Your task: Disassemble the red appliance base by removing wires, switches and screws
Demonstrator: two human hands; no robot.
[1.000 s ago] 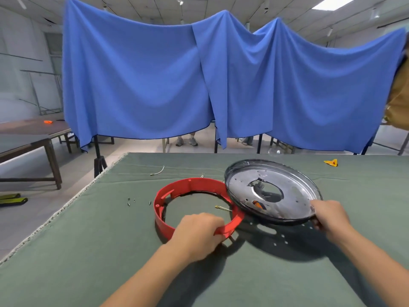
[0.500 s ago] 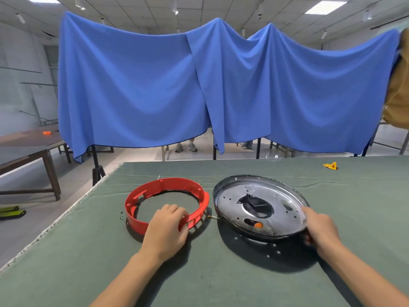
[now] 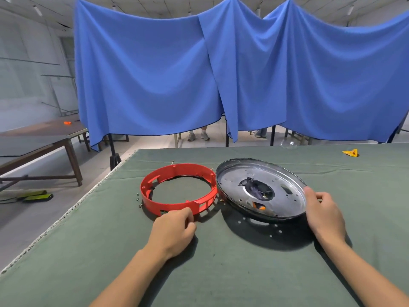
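Note:
The red appliance base ring (image 3: pixel 177 206) lies flat on the green table cloth (image 3: pixel 221 262), left of a round metal plate (image 3: pixel 232 180). Black wire runs along the ring's inner wall. My left hand (image 3: pixel 174 229) sits at the ring's near outside wall with loosely curled fingers that touch it without gripping. My right hand (image 3: pixel 323 213) grips the plate's right rim, thumb on top, and the plate is tilted up off the cloth with a shadow beneath it. A dark bundle (image 3: pixel 254 187) fills the plate's central hole, and an orange part (image 3: pixel 259 206) sits near its front.
Several small screws (image 3: pixel 138 197) lie just left of the ring. A yellow scrap (image 3: pixel 350 152) lies at the far right. The table's left edge (image 3: pixel 93 191) runs diagonally. A blue curtain (image 3: pixel 221 74) hangs behind, and a wooden table (image 3: pixel 44 138) stands at the left.
The red ring has come apart from the plate and now lies to its left. My left hand has slipped from over the ring's rim to its outer wall. My right hand still holds the plate.

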